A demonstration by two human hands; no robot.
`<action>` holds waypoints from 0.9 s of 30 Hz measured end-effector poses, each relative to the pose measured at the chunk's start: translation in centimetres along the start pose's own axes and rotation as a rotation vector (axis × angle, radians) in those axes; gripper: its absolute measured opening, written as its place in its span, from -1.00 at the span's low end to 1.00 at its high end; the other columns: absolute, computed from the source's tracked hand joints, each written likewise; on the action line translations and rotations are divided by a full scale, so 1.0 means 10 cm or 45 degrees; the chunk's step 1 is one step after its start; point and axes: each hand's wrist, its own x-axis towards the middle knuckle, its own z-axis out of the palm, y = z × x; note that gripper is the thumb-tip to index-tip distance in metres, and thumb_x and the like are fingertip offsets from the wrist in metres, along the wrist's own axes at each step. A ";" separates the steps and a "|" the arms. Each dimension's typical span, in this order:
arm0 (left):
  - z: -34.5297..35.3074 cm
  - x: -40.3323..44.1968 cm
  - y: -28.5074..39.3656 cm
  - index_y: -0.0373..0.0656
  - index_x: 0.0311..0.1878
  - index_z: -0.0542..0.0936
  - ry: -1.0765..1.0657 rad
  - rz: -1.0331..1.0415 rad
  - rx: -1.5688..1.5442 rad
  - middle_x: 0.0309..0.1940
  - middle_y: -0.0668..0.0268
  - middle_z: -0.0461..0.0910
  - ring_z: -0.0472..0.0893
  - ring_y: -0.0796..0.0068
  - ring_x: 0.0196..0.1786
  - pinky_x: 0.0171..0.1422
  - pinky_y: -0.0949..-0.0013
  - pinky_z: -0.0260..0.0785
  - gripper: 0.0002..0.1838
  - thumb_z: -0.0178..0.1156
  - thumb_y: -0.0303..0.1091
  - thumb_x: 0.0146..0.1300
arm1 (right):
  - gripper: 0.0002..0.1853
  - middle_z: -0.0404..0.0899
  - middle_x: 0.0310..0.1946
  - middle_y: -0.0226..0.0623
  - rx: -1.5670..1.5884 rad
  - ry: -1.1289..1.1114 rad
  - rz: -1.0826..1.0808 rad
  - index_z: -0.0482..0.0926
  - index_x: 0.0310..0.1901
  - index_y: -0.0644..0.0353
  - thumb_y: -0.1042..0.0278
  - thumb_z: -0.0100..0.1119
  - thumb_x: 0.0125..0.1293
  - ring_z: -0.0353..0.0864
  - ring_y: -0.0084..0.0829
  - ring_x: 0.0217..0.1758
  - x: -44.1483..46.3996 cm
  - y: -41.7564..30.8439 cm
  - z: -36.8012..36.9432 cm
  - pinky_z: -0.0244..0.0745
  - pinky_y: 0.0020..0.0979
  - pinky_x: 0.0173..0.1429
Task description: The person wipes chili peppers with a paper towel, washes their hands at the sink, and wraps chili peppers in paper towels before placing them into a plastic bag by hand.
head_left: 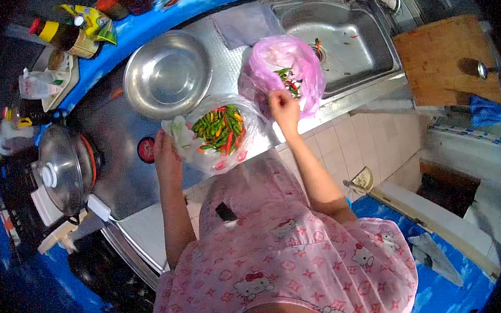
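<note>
My left hand (167, 154) is closed on the left edge of a clear plastic bag (250, 112). Inside that open bag lies a heap of green, red and orange chili peppers (220, 128). My right hand (284, 111) is at the near side of a pink plastic bag (304, 55), its fingers pinched together; what they hold, if anything, is too small to make out. Just beyond those fingers, green and red bits, which look like chili scraps (289, 81), lie in the pink bag's mouth.
A steel basin (167, 75) stands behind the clear bag. Right of the pink bag is a metal sink (366, 59) with a few scraps, then a wooden board (449, 61). A lidded pan (66, 171) is at the left, and bottles (65, 38) line the back ledge.
</note>
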 end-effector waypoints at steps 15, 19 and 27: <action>0.50 0.10 -0.04 -0.27 0.04 0.35 -0.499 -0.263 -0.259 -0.05 0.12 0.48 0.53 0.32 -0.07 0.07 0.27 0.39 -0.65 -0.10 -0.26 0.29 | -0.66 0.56 -0.28 -0.09 -0.811 -0.586 0.070 0.55 -0.21 0.14 0.23 0.22 -0.07 0.56 -0.13 -0.22 0.28 0.49 -0.32 0.45 -0.18 -0.18; 1.21 -0.14 0.03 -0.27 0.05 0.36 -0.734 -0.157 0.227 -0.04 0.15 0.47 0.52 0.33 -0.06 0.07 0.26 0.38 -0.65 -0.08 -0.27 0.27 | -0.44 0.49 -0.23 -0.09 -1.001 -0.569 0.065 0.34 -0.01 0.08 0.22 0.30 -0.11 0.57 -0.11 -0.24 0.15 0.30 -0.28 0.49 -0.18 -0.25; 1.49 0.26 -0.90 -0.26 -0.01 0.40 -0.458 -0.524 -0.322 -0.18 0.22 0.52 0.54 0.37 -0.12 -0.02 0.29 0.40 -0.72 -0.05 -0.39 0.23 | -0.76 0.53 -0.35 -0.12 -0.515 -0.646 0.096 0.52 -0.26 0.15 0.34 0.19 -0.02 0.56 -0.12 -0.30 0.12 0.68 -0.38 0.44 -0.15 -0.28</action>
